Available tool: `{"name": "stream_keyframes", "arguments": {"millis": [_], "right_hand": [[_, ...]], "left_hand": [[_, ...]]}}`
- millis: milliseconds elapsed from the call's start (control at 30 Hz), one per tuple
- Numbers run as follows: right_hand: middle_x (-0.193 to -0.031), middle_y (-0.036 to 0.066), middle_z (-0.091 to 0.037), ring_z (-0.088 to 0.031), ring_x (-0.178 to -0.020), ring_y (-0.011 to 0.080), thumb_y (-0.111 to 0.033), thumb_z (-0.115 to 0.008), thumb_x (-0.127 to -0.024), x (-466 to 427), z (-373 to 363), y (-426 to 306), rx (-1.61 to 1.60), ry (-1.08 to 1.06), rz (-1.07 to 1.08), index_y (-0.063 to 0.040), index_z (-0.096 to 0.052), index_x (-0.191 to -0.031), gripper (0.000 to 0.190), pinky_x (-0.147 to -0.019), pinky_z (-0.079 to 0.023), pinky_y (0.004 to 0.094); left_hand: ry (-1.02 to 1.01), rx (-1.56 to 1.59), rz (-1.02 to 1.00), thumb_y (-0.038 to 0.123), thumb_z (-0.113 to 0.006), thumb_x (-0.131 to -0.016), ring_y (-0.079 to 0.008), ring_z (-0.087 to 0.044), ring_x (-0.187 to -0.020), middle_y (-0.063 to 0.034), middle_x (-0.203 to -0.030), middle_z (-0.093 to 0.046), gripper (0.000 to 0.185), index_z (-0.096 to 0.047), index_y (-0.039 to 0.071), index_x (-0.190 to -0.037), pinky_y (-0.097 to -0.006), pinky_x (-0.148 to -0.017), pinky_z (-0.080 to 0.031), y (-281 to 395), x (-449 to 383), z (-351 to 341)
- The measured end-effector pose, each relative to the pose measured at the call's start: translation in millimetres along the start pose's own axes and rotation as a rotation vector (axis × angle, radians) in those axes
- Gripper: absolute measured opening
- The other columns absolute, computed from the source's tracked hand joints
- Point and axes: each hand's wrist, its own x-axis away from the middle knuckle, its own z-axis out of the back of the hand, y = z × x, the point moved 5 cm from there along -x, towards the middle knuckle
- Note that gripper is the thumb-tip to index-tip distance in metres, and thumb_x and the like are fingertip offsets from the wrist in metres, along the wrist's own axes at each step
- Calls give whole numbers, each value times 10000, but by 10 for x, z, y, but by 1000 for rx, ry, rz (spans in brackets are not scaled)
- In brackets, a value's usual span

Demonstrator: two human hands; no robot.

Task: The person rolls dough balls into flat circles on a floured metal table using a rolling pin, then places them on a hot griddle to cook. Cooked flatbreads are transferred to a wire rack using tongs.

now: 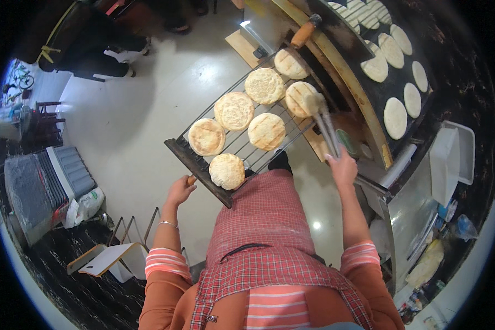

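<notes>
My left hand (181,189) grips the wooden handle of a pulled-out wire oven rack (231,142) with a dark front bar. Several round browned flatbreads (234,111) lie on the rack, some with darker stripes. My right hand (343,167) holds a pair of metal tongs (329,132). The tongs' blurred tips are at a striped flatbread (300,98) on the rack's right side; whether they pinch it I cannot tell. Pale flat dough rounds (395,118) lie on a dark griddle (400,84) at the upper right.
The oven's curved metal edge (367,111) runs beside the rack, with a wooden-handled tool (303,35) near its far end. White plastic trays (445,165) stand at the right. Stacked grey crates (72,171) and a folding chair (111,258) are at the left. Other people's legs (111,57) show at the upper left.
</notes>
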Motion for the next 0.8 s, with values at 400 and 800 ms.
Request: {"name": "stream_keyframes", "arguments": {"millis": [400,800], "right_hand": [[-584,-16,-511,-446,-423,68,-350,-642,-948,-180,-522,-801,-1078,-784,-177,-42,-613,-1043,323,-390,-337,225],[-748,95,-665,-658,-623,270,-398,-762,-796,-264,92,-770,113,216,380,-159,-588,-1262,552,-539,-518,390]], "left_hand": [[-3,-20,21,293,-707,-835,-384,-641,-934,-197,-958,-671,347,-587,49,-1051,-473,-804,-493,54,46,4],[21,47,0,266,-713,-831,-380,-645,-909,-189,-929,-672,321,-582,36,-1014,-468,-781,-494,74,66,-10]]}}
